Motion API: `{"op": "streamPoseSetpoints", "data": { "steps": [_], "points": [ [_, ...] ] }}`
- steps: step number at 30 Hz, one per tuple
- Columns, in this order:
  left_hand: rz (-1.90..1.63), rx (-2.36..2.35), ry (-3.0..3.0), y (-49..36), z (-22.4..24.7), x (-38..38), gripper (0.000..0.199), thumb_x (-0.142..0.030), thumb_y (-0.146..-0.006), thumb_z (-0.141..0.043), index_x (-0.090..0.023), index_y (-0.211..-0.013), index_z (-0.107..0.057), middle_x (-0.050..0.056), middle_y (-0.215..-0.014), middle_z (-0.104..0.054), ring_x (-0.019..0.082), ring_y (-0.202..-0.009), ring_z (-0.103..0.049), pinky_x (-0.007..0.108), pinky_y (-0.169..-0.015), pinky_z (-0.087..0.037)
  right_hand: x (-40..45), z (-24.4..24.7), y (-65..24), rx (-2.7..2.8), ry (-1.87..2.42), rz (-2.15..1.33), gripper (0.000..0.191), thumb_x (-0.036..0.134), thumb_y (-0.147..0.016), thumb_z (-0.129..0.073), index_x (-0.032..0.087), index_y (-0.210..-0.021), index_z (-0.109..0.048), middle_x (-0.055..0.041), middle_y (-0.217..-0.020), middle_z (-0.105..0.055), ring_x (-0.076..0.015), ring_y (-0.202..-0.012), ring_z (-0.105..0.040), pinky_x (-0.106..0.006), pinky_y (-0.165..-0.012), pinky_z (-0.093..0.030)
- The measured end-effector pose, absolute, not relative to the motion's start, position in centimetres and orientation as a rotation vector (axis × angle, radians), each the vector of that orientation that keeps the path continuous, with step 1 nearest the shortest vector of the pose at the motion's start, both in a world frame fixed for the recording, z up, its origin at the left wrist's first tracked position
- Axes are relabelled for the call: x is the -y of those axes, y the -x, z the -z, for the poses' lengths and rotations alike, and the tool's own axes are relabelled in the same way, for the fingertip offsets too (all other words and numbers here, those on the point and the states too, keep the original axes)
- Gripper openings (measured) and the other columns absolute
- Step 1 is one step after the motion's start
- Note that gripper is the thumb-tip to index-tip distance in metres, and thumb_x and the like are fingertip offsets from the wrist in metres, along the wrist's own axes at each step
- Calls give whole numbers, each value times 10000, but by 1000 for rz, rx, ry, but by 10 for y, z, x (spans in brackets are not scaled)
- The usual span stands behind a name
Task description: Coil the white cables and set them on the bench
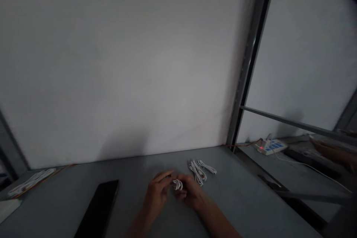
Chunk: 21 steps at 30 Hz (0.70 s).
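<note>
White cable coil [177,184]: small and looped, held between both hands over the grey tabletop [245,200].
Left hand [157,189]: fingers curved inward, pinching the coil's left side.
Right hand [190,192]: fingers bent, pressed around the coil's right side, close to the left fingertips.
Bundled white cables [200,171]: lying just beyond the hands.
Black slab [97,206]: flat, possibly a phone, well left of the hands, running off the lower edge of view.
Edges: the table's far edge meets a white wall [117,63]; its right edge runs beside a metal frame [251,59].
White power strip [270,147]: blue panels, glowing red light, beyond the frame; its markings are too small to read.
Co-worker's hand [327,149]: far right, well apart, just past the strip.
</note>
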<state>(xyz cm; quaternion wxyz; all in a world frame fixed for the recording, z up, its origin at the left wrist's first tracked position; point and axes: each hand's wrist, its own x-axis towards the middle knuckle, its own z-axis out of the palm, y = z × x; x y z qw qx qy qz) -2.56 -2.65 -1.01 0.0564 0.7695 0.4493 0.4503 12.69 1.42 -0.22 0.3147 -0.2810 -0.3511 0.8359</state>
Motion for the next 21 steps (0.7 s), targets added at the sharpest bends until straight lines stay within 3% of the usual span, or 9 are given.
{"op": "streamPoseSetpoints", "data": {
  "steps": [3, 8, 15, 18, 21],
  "points": [
    [-1341, -1371, -2245, 23, 3, 29, 310, -144, -848, -524, -266, -1044, -730, 58, -1038, -734, 204, -963, -677, 331, -859, -554, -16, 6, -125, 802, 716, -2284, 128, 193, -628, -550, 160, -549, -455, 92, -452, -320, -19, -377, -154, -152, -379, -77],
    [-1334, -1423, -2057, 21, -2, 30, 232, -186, -782, -614, -238, -960, -753, 62, -939, -751, 222, -874, -699, 331, -816, -560, -16, 10, -119, 943, 777, -2089, 112, 216, -620, -575, 154, -550, -513, 82, -431, -368, -34, -366, -209, -186, -374, -116],
    [-1414, -1443, -1629, 23, 3, 24, 229, -348, -743, -655, -188, -875, -751, 81, -864, -761, 238, -796, -715, 330, -760, -568, -26, 26, -111, 1220, 996, -1594, 365, 465, -782, -462, 188, -550, -510, 42, -424, -426, -96, -349, -343, -228, -384, -241],
    [-1411, -1444, -1548, 26, -1, 23, 260, -399, -706, -682, -183, -834, -747, 77, -846, -763, 242, -803, -713, 331, -767, -564, -24, 24, -114, 1367, 940, -1193, 275, 405, -762, -559, 186, -598, -525, 18, -538, -509, -130, -504, -475, -234, -487, -342],
    [-1397, -1433, -1519, 27, -3, 23, 286, -424, -689, -695, -177, -824, -748, 84, -844, -764, 248, -804, -713, 324, -751, -562, -17, 19, -116, 1525, 902, -951, 154, 318, -763, -601, 172, -718, -616, -20, -683, -616, -141, -572, -508, -247, -546, -365]
  ]
}}
